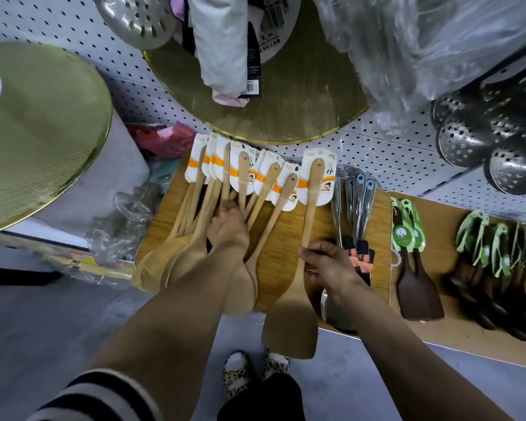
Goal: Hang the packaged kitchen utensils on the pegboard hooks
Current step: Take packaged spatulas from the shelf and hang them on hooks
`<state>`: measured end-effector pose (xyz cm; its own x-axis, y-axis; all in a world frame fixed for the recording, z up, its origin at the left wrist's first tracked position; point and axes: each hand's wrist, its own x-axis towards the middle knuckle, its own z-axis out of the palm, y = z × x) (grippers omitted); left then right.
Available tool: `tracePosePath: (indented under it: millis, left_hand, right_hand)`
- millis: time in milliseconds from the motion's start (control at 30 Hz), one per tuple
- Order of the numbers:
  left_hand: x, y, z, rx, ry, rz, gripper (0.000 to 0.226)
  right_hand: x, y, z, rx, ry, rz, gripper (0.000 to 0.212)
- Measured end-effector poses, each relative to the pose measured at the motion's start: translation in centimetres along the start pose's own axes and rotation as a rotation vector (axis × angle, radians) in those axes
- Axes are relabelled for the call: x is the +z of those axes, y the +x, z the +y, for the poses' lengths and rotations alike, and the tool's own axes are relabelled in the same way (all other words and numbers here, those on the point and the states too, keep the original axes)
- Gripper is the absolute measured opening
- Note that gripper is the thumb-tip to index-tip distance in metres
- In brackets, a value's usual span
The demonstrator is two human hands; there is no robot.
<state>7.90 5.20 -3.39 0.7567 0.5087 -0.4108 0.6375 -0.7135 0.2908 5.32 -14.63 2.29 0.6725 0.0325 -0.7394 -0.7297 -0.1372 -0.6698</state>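
A white perforated pegboard wall (pixel 362 147) carries the stock. A cluster of pale bamboo spatulas on white-and-orange backing cards (pixel 225 177) hangs in front of a rectangular wood-grain board (pixel 281 235); handles are long and slender, blades flat and rounded. To the right hang steel utensils with polished handles (pixel 357 202), then dark brown wooden spatulas with green card tags (pixel 413 268) against a second wood-grain panel (pixel 456 314). Perforated steel skimmer ladles (pixel 483 138) hang at upper right. Two large round gold-rimmed mesh discs sit at the left (pixel 37 132) and top centre (pixel 301 101), the latter partly covered by crinkled clear plastic wrap (pixel 422 41).

The left hand (pixel 230 229) is closed around the bunched handles of the hanging cluster. The right hand (pixel 328 265) pinches the handle of a single carded bamboo spatula (pixel 304 253) between thumb and curled fingers; its card top lies against the pegboard just right of the cluster, blade pointing down. Whether the card sits on a hook cannot be determined.
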Motion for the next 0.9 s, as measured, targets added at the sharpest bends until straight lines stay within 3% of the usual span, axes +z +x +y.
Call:
tracePosePath:
  millis: [100, 367, 567, 900]
  left_hand:
    - [-0.2, 0.1, 0.1, -0.012, -0.018, 0.022, 0.046]
    - [-1.7, -1.3, -1.1, -0.022, -0.275, -0.186, 0.019]
    - [-2.3, -5.0, -1.7, -0.061, -0.533, -0.282, 0.02]
    - [-3.0, -16.3, 2.6, 0.071, -0.636, -0.384, 0.024]
  right_hand:
    - [-0.2, -0.4, 0.1, 0.003, 0.013, 0.013, 0.003]
    - [-0.8, -1.6, -0.1, -0.008, -0.004, 0.009, 0.002]
    - [-2.5, -4.1, 0.5, -0.028, -0.039, 0.027, 0.003]
    - [-10.4, -11.8, 1.0, -0.105, 0.061, 0.147, 0.026]
